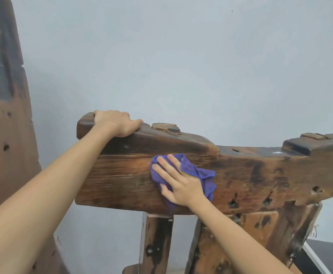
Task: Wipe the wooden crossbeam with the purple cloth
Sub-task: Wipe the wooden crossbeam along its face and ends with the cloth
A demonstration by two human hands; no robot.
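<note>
Left hand point(115, 123) grips the top left end of the beam point(122, 180) — fingers curled over its far edge. Right hand point(178, 181) is flat, fingers spread, pressing the cloth point(205, 178) against the beam's front face — cloth bunched under and beyond the fingertips.

2 hands point(116, 123), 1 cloth point(193, 171), 1 crossbeam point(250, 175)

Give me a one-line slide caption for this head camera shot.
Right hand presses a purple cloth flat against the crossbeam's face while the left hand steadies its top.
</note>
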